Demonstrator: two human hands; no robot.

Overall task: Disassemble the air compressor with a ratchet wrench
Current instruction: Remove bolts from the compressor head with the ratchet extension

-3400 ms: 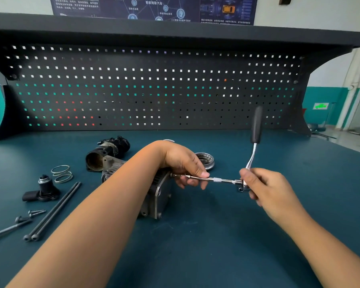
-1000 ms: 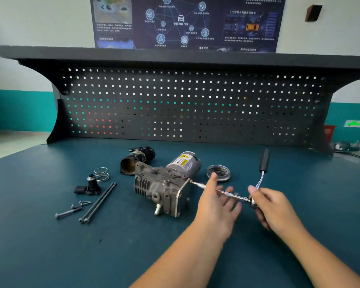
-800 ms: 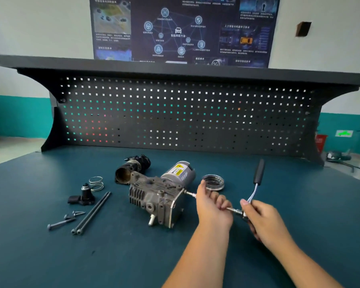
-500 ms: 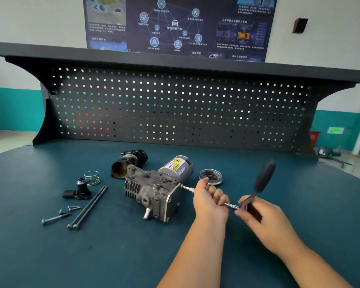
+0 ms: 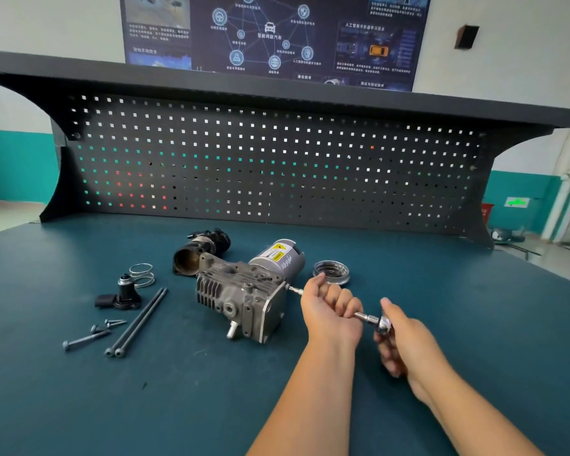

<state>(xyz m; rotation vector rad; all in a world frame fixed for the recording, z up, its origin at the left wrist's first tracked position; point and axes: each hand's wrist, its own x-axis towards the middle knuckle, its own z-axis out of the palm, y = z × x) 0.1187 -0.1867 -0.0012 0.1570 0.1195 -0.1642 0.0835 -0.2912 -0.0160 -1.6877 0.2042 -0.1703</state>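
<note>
Head cam, looking fwd and down over a dark teal desk (image 5: pixel 178 406) w/ a black pegboard (image 5: pixel 277 166) at the back and a dark poster (image 5: pixel 270 37) on the wall above it.

The air compressor (image 5: pixel 241 294) lies on its side near desk centre, finned grey block toward the left, silver motor can w/ a yellow label toward the back right. An extension bar (image 5: pixel 364 316) runs from its right end plate out to the right and toward the camera. The left hand (image 5: pixel 329 311) grips the mid part of the bar, fingers (image 5: pixel 343 299) curled round it, thumb up toward the compressor. The ratchet wrench (image 5: pixel 384 324) sits on the bar's outer end; only its shiny head shows. The right hand (image 5: pixel 405 343) wraps it just below the head, thumb alongside the head, fingers clamped on the tool; the handle is hidden in the palm and the lower fingers are blurred.

Loose parts on the desk:
- black tube housing (image 5: pixel 199 251), touching the compressor's back left
- round ring cap (image 5: pixel 331 272), just behind the left hand
- wire springs (image 5: pixel 142 274) and a black valve piece (image 5: pixel 122 292), further left
- two long bolts (image 5: pixel 135 324) side by side, nr a small screw (image 5: pixel 116 322) and a shorter bolt (image 5: pixel 84 340)
</note>
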